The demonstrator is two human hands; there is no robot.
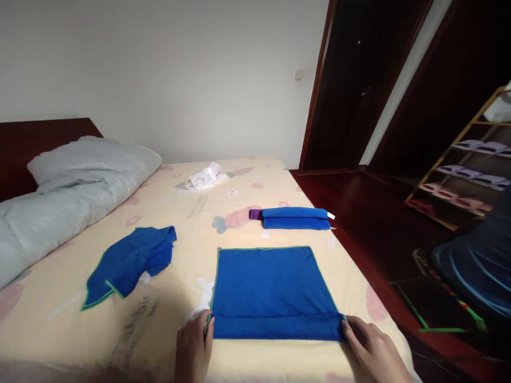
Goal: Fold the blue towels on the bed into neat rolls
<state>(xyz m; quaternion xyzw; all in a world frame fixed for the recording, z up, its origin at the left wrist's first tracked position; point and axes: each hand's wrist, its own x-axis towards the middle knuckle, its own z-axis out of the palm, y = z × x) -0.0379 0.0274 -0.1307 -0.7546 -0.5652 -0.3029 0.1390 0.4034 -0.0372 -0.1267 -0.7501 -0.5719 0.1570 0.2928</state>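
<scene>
A blue cloth with green edging lies spread on the bed, its near edge folded over into a strip. My left hand pinches the near left corner of that strip. At the near right corner, my right hand grips the fold between thumb and fingers. Beyond the cloth lie folded blue cloths with a purple piece at their left end and white tags at the right. A crumpled blue cloth with green trim rests to the left.
A white plastic bag sits toward the far side of the bed. Grey bedding is heaped at the left. Past the bed's right edge stand a shoe rack and a dark covered object.
</scene>
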